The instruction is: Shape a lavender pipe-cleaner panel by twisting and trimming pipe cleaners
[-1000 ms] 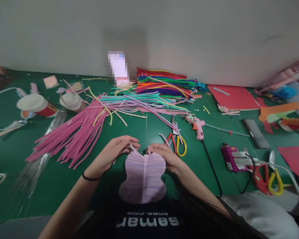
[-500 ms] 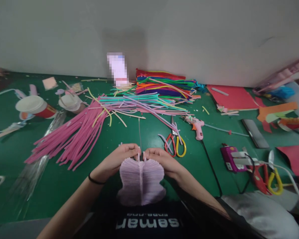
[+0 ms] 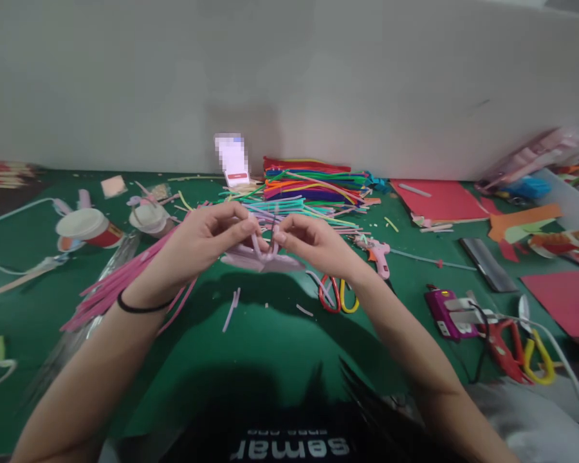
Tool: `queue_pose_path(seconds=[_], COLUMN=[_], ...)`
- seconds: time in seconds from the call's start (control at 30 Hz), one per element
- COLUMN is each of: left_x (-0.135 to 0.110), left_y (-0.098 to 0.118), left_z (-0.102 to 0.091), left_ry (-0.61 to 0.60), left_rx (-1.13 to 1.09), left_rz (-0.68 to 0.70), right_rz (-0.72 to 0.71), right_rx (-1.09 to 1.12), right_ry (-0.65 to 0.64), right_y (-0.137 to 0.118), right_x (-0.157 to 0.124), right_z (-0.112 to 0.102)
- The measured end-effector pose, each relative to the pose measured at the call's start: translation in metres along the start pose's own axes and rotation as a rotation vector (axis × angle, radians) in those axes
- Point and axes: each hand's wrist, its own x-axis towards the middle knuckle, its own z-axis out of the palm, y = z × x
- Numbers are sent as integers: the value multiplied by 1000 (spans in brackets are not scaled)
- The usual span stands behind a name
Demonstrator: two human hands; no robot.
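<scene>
Both my hands are raised over the green table (image 3: 280, 334), meeting in the middle. My left hand (image 3: 202, 241) and my right hand (image 3: 313, 244) pinch the top of a pale lilac pleated paper piece (image 3: 263, 259), which now lies nearly flat and edge-on to me. A lilac pipe cleaner (image 3: 260, 247) loops between my fingertips at its centre. A black band sits on my left wrist. Short lilac offcuts (image 3: 231, 308) lie on the table below my hands.
A bundle of pink pipe cleaners (image 3: 120, 283) lies left. A multicoloured pile (image 3: 313, 180) sits at the back. Red-yellow scissors (image 3: 335, 296), a pink glue gun (image 3: 379, 251), paper cups (image 3: 84, 228), red paper sheets (image 3: 444, 199) and more tools (image 3: 502, 321) surround the middle.
My hands have lifted the lilac pleated piece up and away from my chest, tilting it flat. The camera has tipped upward a little.
</scene>
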Motion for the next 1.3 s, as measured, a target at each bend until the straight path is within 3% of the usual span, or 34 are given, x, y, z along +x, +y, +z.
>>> queue_pose_path(seconds=[0.1,0.23,0.3,0.43,0.7,0.83,1.0,1.3], left_x=[-12,-45,-64,-89,-94,-95,-96,-96], left_y=[-23,-86,-112,-143,-164,-170,-171,-167], left_z=[6,31,48,72,60,64,71,64], left_ry=[46,11,-14,-36,-130,-67,-3,-70], left_rx=[112,213,221,337,475,489,481,637], left_rz=[47,-21,-45,100,284,332,331,408], right_rz=[-33,82,56,-36,-16,-58,-42,-90], right_rx=[-245,-353,-429,-487,-522,-592,-605,-589], right_ry=[69,88,103,107,131,114,125,145], right_y=[6,56,83,111,115,120,122,121], right_x=[-15,-56,-75,-99,-100,-103,-106,-114], right_z=[12,42,56,74,75,79,81,87])
